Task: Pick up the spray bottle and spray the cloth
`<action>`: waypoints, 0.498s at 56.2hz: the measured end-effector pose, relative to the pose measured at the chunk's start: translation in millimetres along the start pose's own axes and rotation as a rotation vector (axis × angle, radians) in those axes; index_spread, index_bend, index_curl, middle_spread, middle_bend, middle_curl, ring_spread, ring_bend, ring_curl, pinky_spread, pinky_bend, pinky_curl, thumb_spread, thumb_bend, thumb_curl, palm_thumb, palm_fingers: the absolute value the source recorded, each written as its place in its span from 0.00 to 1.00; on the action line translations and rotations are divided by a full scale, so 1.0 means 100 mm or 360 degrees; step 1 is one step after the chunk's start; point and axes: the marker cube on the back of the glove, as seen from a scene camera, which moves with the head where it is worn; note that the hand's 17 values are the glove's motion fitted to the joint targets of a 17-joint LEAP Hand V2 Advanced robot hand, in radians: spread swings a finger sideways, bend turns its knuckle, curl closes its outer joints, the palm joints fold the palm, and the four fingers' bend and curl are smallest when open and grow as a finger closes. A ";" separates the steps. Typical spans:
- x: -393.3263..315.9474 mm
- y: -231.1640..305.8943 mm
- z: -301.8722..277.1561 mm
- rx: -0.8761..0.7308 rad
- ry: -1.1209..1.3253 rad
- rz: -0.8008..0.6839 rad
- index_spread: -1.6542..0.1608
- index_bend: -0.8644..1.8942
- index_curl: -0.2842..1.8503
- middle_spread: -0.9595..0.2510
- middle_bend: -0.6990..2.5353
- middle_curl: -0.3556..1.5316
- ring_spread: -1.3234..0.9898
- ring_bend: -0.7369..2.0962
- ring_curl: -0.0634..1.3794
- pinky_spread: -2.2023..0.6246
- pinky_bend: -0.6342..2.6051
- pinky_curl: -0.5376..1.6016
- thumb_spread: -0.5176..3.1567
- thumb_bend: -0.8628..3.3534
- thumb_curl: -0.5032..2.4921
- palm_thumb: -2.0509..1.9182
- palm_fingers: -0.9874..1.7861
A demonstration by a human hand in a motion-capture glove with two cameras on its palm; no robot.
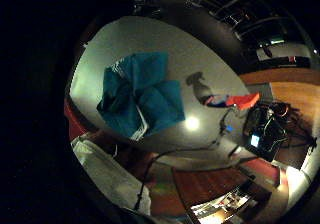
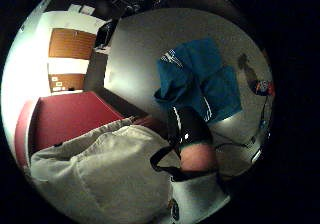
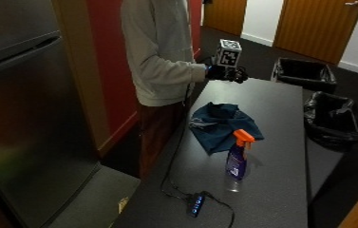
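- Outside view: my gloved right hand is raised in front of my chest, above the far end of the grey surface, touching nothing. Its fingers look loosely curled around nothing, so I call it released.
- The blue cloth lies crumpled on the surface, below and forward of my right hand, well apart from it.
- The spray bottle stands upright just beyond the cloth, farther from my hand than the cloth is. Its long axis is vertical; the orange trigger head is on top, with the nozzle pointing towards the cloth and my side. The body is purple-blue, but I cannot read its label.
- A small black hub with blue lights lies past the bottle, farthest from my hand, with a cable running off it.
- Little finger side palm view: the cloth is spread on the surface under my palm, with the bottle beside it, orange head plain.
- Thumb side palm view: my sleeve and a gloved finger show, with the cloth beyond them. No writing is readable.
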 end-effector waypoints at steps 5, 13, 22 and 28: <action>-0.04 -0.01 -0.01 0.0022 -0.0046 0.0021 0.74 0.40 0.20 0.76 0.28 0.24 0.58 0.33 0.09 0.82 0.31 0.32 0.31 0.28 0.23 0.66 0.46; -0.01 0.00 -0.03 0.0038 -0.0025 0.0075 0.71 0.39 0.23 0.76 0.28 0.27 0.58 0.33 0.12 0.83 0.31 0.35 0.37 0.26 0.25 0.67 0.46; -0.03 0.04 0.00 0.0033 0.0007 0.0048 0.69 0.38 0.25 0.75 0.27 0.29 0.58 0.33 0.14 0.84 0.31 0.36 0.39 0.24 0.26 0.68 0.45; -0.04 0.04 0.00 0.0056 -0.0034 0.0071 0.69 0.38 0.26 0.75 0.27 0.30 0.58 0.33 0.15 0.84 0.31 0.37 0.40 0.23 0.27 0.69 0.45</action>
